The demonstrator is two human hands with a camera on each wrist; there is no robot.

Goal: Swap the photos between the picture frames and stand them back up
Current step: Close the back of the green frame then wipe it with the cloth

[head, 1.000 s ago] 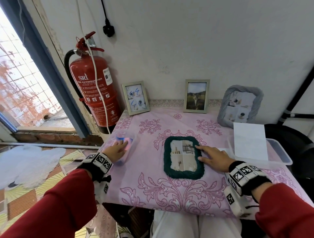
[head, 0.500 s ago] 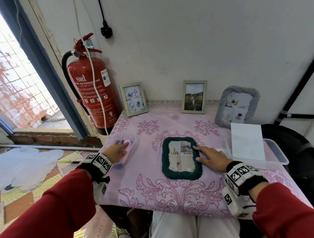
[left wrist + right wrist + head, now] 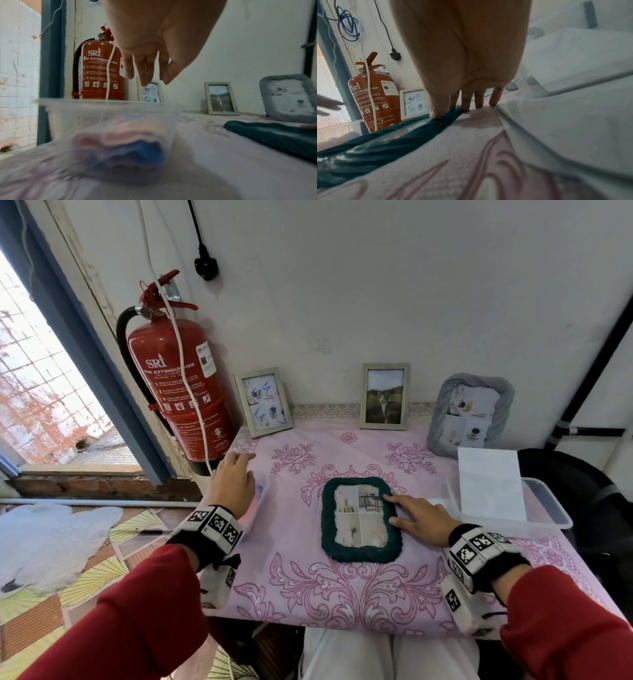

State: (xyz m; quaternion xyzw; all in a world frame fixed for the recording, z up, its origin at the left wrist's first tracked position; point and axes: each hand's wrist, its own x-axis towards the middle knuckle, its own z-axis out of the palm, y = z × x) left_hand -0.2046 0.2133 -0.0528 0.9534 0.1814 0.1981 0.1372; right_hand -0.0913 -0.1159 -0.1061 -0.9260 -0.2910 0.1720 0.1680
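Picture frames are sharing the pink tablecloth (image 3: 342,587) with your hands: the dark green frame (image 3: 361,520) is lying flat, face up, in the middle, while three others are standing against the wall behind it — a pale frame with blue marks (image 3: 263,401) to the left, a frame with a cat photo (image 3: 385,396) in the centre, and a grey ruffled frame (image 3: 470,415) to the right. Your right hand (image 3: 419,518) is resting on the green frame's right edge, fingers straight and spread, thumb and forefinger touching the rim and the rest lying on the cloth beside it. Your left hand (image 3: 233,482) is hovering well apart to the left, fingers relaxed and holding nothing, above a clear plastic tub (image 3: 109,113) with pink and blue items inside. A white sheet (image 3: 490,483) is lying across another clear tub (image 3: 551,508) just beside your right hand.
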